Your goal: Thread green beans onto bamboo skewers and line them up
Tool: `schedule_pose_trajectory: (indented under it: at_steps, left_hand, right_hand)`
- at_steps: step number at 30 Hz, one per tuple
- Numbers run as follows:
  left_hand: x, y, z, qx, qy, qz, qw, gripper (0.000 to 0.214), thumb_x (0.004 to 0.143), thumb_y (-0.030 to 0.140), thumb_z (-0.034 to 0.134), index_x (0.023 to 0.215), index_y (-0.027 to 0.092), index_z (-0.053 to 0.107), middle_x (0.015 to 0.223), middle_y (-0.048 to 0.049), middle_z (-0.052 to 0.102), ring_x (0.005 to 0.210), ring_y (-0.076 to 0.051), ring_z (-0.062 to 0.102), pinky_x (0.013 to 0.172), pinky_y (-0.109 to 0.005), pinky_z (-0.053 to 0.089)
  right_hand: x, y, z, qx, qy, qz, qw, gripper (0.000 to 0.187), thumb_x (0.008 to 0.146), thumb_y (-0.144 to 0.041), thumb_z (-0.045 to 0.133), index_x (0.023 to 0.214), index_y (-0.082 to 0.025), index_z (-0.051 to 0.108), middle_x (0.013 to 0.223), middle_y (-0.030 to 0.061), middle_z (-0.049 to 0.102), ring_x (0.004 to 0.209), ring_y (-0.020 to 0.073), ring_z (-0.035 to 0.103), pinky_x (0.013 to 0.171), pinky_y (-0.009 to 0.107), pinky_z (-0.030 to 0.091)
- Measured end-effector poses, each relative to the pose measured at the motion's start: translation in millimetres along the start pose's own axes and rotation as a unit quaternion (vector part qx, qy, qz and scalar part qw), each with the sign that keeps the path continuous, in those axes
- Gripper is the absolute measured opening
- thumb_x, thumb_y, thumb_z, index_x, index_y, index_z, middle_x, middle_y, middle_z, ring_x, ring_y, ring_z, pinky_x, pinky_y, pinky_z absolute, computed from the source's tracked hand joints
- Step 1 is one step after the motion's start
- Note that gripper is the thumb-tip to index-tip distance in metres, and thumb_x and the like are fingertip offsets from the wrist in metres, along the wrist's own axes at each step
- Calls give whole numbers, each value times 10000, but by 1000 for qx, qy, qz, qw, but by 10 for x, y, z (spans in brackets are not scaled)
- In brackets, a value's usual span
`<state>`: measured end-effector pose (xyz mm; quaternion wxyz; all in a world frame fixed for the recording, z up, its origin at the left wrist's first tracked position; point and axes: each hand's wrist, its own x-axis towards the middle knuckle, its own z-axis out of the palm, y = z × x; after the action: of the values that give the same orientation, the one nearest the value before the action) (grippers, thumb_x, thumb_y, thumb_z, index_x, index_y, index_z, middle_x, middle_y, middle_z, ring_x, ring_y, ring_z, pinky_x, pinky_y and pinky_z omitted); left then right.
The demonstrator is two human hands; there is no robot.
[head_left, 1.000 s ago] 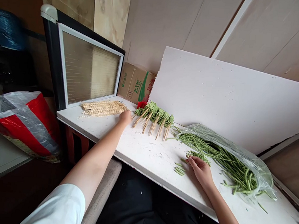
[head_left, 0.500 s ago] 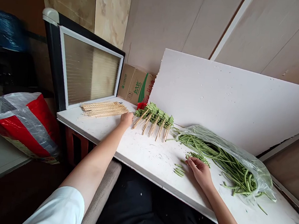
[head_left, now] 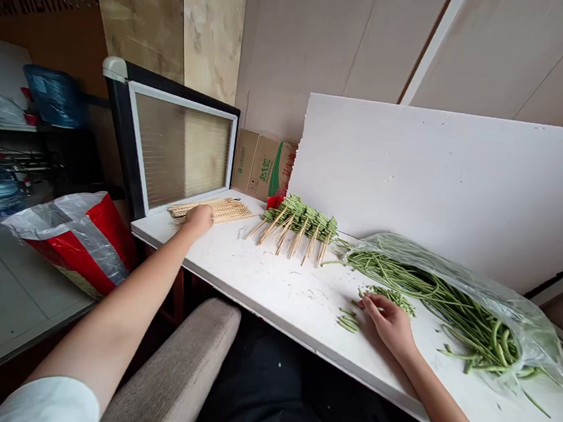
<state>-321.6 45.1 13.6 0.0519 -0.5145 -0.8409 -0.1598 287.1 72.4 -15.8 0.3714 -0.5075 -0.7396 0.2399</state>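
My left hand [head_left: 200,220] is curled over the near side of a pile of bamboo skewers [head_left: 231,210], touching them. Its fingertips are hidden, so whatever it grips does not show. Right of that pile lie several skewers threaded with short green bean pieces [head_left: 308,219], their bare sticks pointing towards me. My right hand [head_left: 390,322] rests low over the table, thumb and fingers pinched at a cut bean piece. Behind its fingers sits a heap of cut bean pieces [head_left: 393,298]. A few loose pieces [head_left: 348,323] lie left of it.
Long green beans [head_left: 452,308] spill from a clear plastic bag [head_left: 507,308] on the white table [head_left: 264,283]. A white board [head_left: 416,178] leans behind. A cardboard box [head_left: 261,165] and a framed glass panel [head_left: 181,153] stand at the back left. A red and silver sack [head_left: 92,238] sits beside the table.
My left hand has moved left from beside the threaded skewers to the bare skewer pile. My right hand stays by the cut beans. The view has turned slightly left.
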Motion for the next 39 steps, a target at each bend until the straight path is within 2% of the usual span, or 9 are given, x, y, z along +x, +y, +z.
schedule_pose_trajectory:
  at_steps: [5, 8, 11, 15, 21, 27, 33, 39]
  left_hand:
    - [-331, -439, -48, 47, 35, -30, 998, 256, 896, 273, 618, 1080, 197, 780, 1221, -117, 752, 1101, -295, 695, 922, -350, 543]
    - [-480, -599, -6, 61, 45, -47, 996, 298, 911, 313, 613, 1138, 199, 771, 1273, -123, 728, 1113, -300, 682, 916, -351, 545]
    - [-561, -683, 18, 75, 40, -46, 995, 268, 938, 324, 569, 985, 190, 796, 1138, -137, 756, 1094, -318, 670, 927, -377, 534]
    - [-557, -645, 25, 95, 55, -10, 994, 274, 940, 270, 540, 947, 173, 796, 1156, -160, 737, 1247, -347, 576, 1029, -411, 479]
    - [-428, -491, 150, 103, 54, 37, 993, 293, 943, 266, 532, 1035, 208, 803, 1168, -125, 738, 1204, -312, 598, 1021, -371, 471]
    - [-373, -464, 252, 114, 38, 26, 992, 329, 928, 210, 484, 974, 169, 807, 1162, -172, 727, 1168, -346, 609, 962, -406, 490]
    - [-353, -454, 172, 117, 25, 34, 992, 317, 918, 229, 493, 968, 178, 802, 1167, -168, 739, 1178, -359, 597, 939, -421, 507]
    - [-317, -438, 147, 102, 19, 13, 995, 285, 902, 241, 530, 1008, 192, 790, 1178, -158, 746, 1153, -349, 625, 922, -412, 528]
  right_hand:
    - [-28, -21, 32, 8, -23, -25, 999, 515, 875, -666, 609, 995, -197, 787, 1062, 142, 801, 666, 247, 665, 606, 366, 521]
    - [-64, -9, 51, 7, -9, -59, 998, 511, 909, -663, 587, 998, -200, 785, 1086, 138, 793, 658, 223, 630, 636, 365, 525]
    - [-110, -7, 60, 5, 2, -87, 996, 506, 923, -658, 586, 1001, -198, 782, 1099, 147, 785, 707, 230, 643, 668, 365, 528]
    - [-135, -3, 53, 7, 2, -95, 995, 503, 933, -650, 578, 1008, -195, 779, 1062, 146, 789, 730, 240, 655, 682, 370, 527]
    - [-127, -10, 44, 4, 10, -99, 995, 478, 944, -625, 571, 990, -198, 781, 1076, 145, 788, 729, 239, 655, 684, 374, 525]
    - [-154, -47, 41, 8, 5, -91, 996, 418, 953, -571, 576, 986, -204, 775, 1113, 129, 783, 738, 228, 650, 701, 372, 528]
    - [-163, -27, 32, 15, 7, -82, 996, 386, 961, -542, 577, 1011, -211, 769, 1123, 116, 781, 753, 227, 647, 694, 367, 521]
    - [-164, -39, 25, 11, 9, -86, 996, 387, 957, -538, 574, 1005, -207, 769, 1110, 120, 781, 753, 229, 649, 692, 364, 518]
